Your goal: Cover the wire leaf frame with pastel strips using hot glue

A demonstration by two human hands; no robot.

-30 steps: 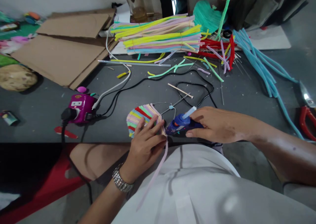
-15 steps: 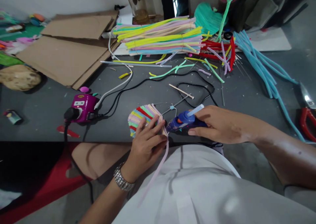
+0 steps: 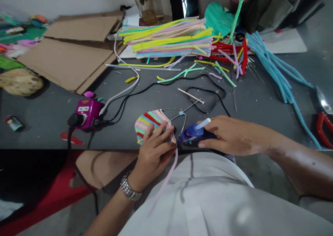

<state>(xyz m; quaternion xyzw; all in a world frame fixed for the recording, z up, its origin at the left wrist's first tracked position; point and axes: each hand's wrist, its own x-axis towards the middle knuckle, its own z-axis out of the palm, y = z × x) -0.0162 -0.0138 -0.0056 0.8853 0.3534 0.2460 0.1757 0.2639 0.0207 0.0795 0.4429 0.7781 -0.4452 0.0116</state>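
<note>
Colourful pipe cleaners cover part of a wire frame [image 3: 148, 119] lying at the table's front edge. My left hand [image 3: 157, 147] presses its fingers on the covered part, holding the frame and a pink pipe cleaner [image 3: 169, 180] whose loose end trails down over the white shirt. The bare wire loop [image 3: 185, 119] sticks out to the right. My right hand [image 3: 223, 133] is wrapped round a blue glue gun [image 3: 192, 132], a pale glue stick [image 3: 203, 123] poking from its back. The gun's nozzle is close to the pink pipe cleaner; whether they touch is hard to see.
Pipe cleaner bundles [image 3: 171, 38] lie at the back, blue ones [image 3: 278, 69] to the right. Red-handled scissors [image 3: 324, 121] rest at the right edge. A purple power adapter [image 3: 88, 112] with cords stands left, in front of cardboard [image 3: 73, 59]. A black cord [image 3: 153, 85] crosses the table.
My right hand has lowered slightly toward me, and the glue gun's back end has tipped down and left with it. My left hand and the wire frame have stayed in place.
</note>
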